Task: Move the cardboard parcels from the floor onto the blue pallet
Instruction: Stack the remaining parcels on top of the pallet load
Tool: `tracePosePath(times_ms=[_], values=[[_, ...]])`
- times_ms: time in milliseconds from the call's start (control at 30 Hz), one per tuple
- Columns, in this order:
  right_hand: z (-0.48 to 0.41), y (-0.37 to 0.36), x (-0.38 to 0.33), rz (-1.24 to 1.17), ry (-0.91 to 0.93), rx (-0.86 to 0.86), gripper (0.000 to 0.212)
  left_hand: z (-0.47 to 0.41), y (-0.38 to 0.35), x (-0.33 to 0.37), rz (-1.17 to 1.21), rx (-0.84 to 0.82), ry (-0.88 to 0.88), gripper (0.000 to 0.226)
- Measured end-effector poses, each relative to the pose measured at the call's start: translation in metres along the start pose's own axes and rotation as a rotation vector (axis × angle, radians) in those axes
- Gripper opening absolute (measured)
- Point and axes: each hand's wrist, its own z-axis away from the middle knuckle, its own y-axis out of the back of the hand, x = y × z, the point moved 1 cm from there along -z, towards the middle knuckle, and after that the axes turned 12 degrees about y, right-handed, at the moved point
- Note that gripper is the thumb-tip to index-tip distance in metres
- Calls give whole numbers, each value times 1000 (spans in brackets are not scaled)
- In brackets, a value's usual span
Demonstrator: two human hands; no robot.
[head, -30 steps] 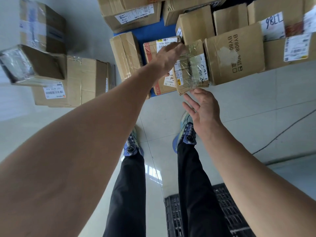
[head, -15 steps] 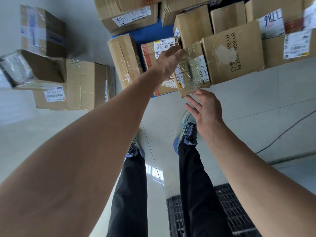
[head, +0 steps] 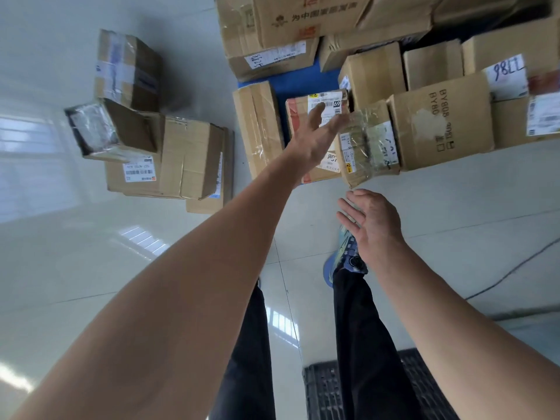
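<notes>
Left hand (head: 315, 137) splayed out now, fingers empty; taped parcel (head: 369, 147) just right of them, by BY808 box (head: 442, 125); right hand (head: 374, 222) slack too.

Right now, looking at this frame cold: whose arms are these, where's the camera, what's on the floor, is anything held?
No machine here: a person works with two bare hands. The single picture comes from a wide-angle camera on the person's head, looking down past the arms to the legs and shoes. The left hand reaches out with fingers spread over a labelled parcel on the blue pallet. The right hand is open just below a tape-wrapped parcel at the pallet's near edge, not touching it. Neither hand has a grip on anything; whether the left thumb brushes that parcel is too blurred to tell. On the tiled floor at left sits a pile of cardboard parcels not yet moved. A black plastic grid lies at the bottom of the picture.
</notes>
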Motion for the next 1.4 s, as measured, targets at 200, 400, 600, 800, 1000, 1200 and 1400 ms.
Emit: tracePosePath(times_ms=[200, 400, 600, 800, 1000, 1200, 1400], values=[[30, -49, 13, 103, 37, -161, 15, 61, 68, -24, 76, 79, -101, 59], [55, -127, 25, 209, 32, -294, 19, 108, 145, -67, 173, 296, -48, 85], [55, -202, 41, 368, 104, -354, 17, 98, 206, -127, 327, 392, 124, 76], [22, -267, 43, 636, 271, -406, 38, 62, 222, -171, 513, 462, 260, 64], [-18, -304, 46, 870, 346, -517, 58, 29, 218, -189, 733, 383, 392, 57], [-21, -306, 51, 942, 361, -531, 54, 16, 220, -193, 857, 272, 389, 30], [23, -272, 29, 857, 440, -433, 41, 56, 222, -186, 844, 312, 298, 27]])
